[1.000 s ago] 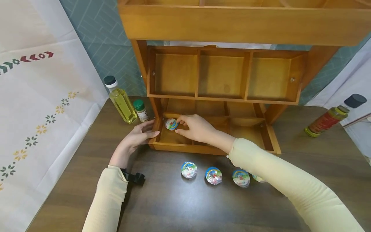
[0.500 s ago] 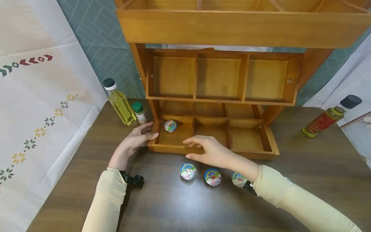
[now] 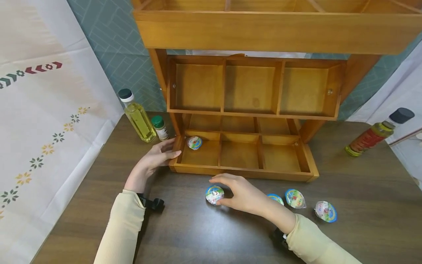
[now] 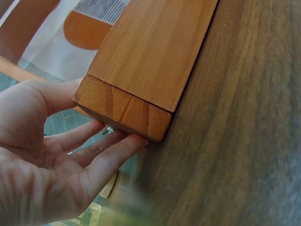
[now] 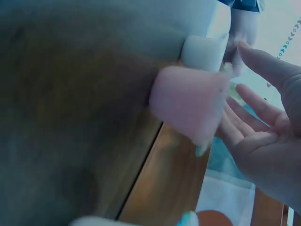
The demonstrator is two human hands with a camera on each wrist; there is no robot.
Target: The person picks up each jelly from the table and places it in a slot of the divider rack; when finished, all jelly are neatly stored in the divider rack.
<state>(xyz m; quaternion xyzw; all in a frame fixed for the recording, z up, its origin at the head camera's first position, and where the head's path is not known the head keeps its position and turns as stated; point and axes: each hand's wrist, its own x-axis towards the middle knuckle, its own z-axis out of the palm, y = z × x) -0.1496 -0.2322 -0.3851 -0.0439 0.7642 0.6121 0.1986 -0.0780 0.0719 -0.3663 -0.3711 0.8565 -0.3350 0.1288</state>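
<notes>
1. The leftmost foil-lidded cup (image 3: pixel 212 193) stands on the tabletop (image 3: pixel 184 234) at the left edge of the right hand (image 3: pixel 242 192) — between thumb and fingertips. The left hand (image 3: pixel 153 158) is farther away.
2. The right grip is spread, pinching nothing; whether the thumb touches the cup, I cannot tell. The left hand holds the wooden rack (image 3: pixel 287 176) by its lower left corner.
3. From above, only a round lid shows; the right wrist view reveals a pink cup (image 5: pixel 188 101), hidden under the hand in the head view, its sides tapering towards the tabletop.
</notes>
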